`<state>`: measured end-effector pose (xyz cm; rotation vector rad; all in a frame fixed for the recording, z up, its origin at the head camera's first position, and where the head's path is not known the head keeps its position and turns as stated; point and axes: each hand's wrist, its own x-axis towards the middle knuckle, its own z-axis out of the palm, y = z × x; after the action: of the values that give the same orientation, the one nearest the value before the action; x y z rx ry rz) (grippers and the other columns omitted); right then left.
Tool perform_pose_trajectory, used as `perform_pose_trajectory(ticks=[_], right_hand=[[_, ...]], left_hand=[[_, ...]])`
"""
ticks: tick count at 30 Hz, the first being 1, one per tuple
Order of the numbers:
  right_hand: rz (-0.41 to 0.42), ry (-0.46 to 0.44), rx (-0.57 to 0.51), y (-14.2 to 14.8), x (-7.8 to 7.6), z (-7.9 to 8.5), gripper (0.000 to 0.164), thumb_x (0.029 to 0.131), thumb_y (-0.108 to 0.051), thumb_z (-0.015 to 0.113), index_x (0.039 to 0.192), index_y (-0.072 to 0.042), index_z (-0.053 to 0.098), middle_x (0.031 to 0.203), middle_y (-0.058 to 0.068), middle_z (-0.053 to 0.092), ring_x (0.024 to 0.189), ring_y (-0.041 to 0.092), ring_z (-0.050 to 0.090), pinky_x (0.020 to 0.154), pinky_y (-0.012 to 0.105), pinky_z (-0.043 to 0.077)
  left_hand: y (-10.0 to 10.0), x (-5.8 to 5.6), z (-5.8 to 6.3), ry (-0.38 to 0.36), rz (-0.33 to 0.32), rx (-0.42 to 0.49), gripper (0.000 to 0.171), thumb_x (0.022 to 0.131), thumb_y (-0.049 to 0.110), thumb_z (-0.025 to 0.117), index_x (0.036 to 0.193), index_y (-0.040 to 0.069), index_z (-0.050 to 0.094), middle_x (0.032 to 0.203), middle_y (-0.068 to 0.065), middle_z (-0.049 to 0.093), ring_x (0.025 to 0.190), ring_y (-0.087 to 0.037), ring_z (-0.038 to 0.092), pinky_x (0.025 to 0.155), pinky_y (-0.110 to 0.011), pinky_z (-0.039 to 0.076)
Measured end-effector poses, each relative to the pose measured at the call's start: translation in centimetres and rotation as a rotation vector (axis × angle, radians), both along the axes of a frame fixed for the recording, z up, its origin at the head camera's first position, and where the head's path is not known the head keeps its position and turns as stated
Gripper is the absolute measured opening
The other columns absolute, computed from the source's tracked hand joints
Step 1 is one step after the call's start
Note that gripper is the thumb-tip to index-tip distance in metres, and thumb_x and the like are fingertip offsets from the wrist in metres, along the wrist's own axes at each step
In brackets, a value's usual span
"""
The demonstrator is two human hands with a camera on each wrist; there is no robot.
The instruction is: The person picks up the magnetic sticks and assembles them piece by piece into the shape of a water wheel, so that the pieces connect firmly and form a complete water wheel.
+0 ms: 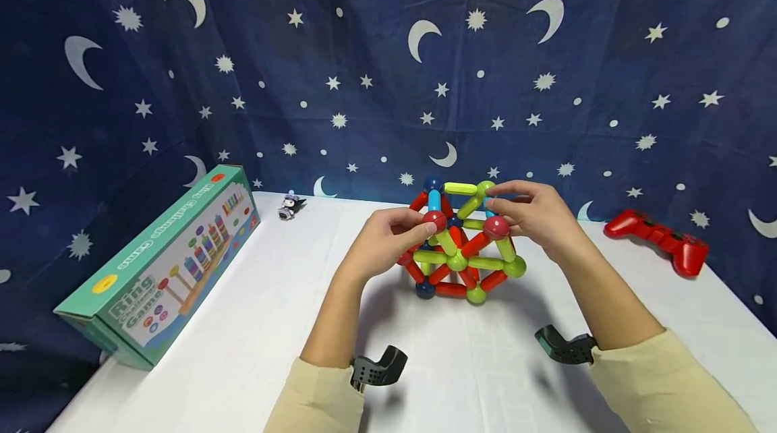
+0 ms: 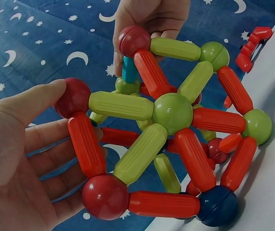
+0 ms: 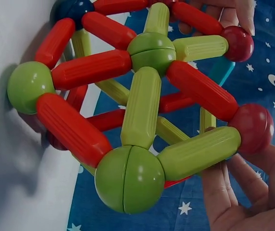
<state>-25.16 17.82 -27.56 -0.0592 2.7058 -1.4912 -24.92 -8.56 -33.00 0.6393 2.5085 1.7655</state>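
Observation:
A frame of magnetic building sticks and balls [image 1: 456, 260], in red, yellow-green, dark blue and light blue, stands on the white table. With thumb and fingers, my left hand [image 1: 384, 239] grips it at a red ball [image 1: 434, 220] on its upper left. In the left wrist view the thumb touches that red ball [image 2: 72, 97], and the other fingers reach behind the frame. My right hand [image 1: 534, 214] holds the upper right, its fingers around a light blue stick [image 1: 488, 206] beside a green ball [image 1: 485, 189]. Frame parts partly hide the right fingertips in the right wrist view.
A green ring game box [image 1: 176, 264] lies at the left. Near the back edge sits a small dark and white figure [image 1: 290, 206]. A red game controller [image 1: 657, 241] rests at the right. Behind the table [image 1: 243, 352] hangs a blue star-and-moon cloth [image 1: 388, 48].

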Motion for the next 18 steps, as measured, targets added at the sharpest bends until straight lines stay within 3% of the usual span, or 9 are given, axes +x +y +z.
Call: perform_pose_trajectory(ticks=[6,10,14,16,18], right_hand=[[0.006,0.009,0.006,0.7,-0.1,-0.2,0.055,0.101,-0.04,0.065,0.147,-0.01,0.057,0.136,0.021,0.057,0.094,0.015,0.071,0.084,0.029,0.062],[-0.012,0.141,-0.05,2.9,-0.8,-1.1,0.058,0.103,-0.045,0.06,0.145,-0.006,0.056,0.112,0.009,0.07,0.077,0.009,0.075,0.073,0.025,0.062],[-0.074,0.26,-0.035,6.0,-2.3,-3.1,0.055,0.104,-0.044,0.058,0.139,-0.001,0.058,0.093,-0.007,0.071,0.072,0.005,0.074,0.068,0.022,0.061],[-0.106,0.27,0.045,7.7,-3.0,-4.4,0.051,0.105,-0.041,0.058,0.137,-0.002,0.059,0.098,-0.001,0.073,0.077,0.004,0.072,0.068,0.02,0.06],[-0.136,0.27,0.167,9.4,-3.7,-5.8,0.048,0.105,-0.037,0.058,0.136,-0.002,0.061,0.109,0.014,0.073,0.086,0.013,0.072,0.07,0.022,0.058]], left_hand=[[0.1,-0.2,-0.1,-0.005,-0.008,0.005,0.033,0.096,0.036,0.072,0.117,0.011,0.077,0.105,-0.003,0.075,0.098,-0.019,0.068,0.084,-0.032,0.059],[0.1,-0.2,0.0,-0.004,-0.013,0.007,0.034,0.097,0.037,0.072,0.118,0.01,0.076,0.106,-0.003,0.075,0.098,-0.019,0.068,0.085,-0.033,0.059],[0.1,-0.1,0.1,-0.002,-0.01,0.009,0.035,0.097,0.038,0.071,0.118,0.011,0.076,0.106,-0.003,0.075,0.099,-0.019,0.068,0.085,-0.033,0.059],[0.1,-0.1,0.0,-0.008,-0.007,0.009,0.034,0.096,0.037,0.072,0.118,0.011,0.076,0.106,-0.003,0.075,0.099,-0.019,0.068,0.085,-0.033,0.059],[0.1,-0.1,0.0,-0.017,-0.008,0.01,0.034,0.096,0.037,0.072,0.118,0.012,0.076,0.106,-0.002,0.075,0.099,-0.019,0.068,0.085,-0.033,0.059]])
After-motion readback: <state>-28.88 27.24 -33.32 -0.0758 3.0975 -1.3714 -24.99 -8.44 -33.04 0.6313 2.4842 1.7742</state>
